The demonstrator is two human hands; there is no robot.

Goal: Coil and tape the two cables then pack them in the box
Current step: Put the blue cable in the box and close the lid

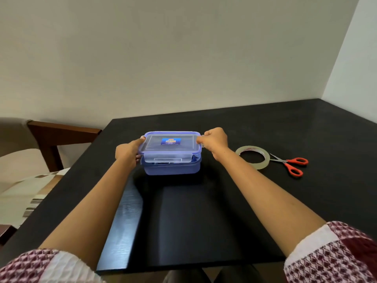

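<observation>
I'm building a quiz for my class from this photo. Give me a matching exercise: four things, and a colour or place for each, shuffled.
1 lid
2 box
3 tape roll
4 scissors

A red handles
B gripped by left hand and right hand
C pale ring flat on the table
D blue, just under the lid

Pairs: 1-B, 2-D, 3-C, 4-A

The black tabletop point(244, 201) carries a blue box point(171, 170), with a clear tape roll point(265, 163) just beside red-handled scissors point(285, 161).
</observation>
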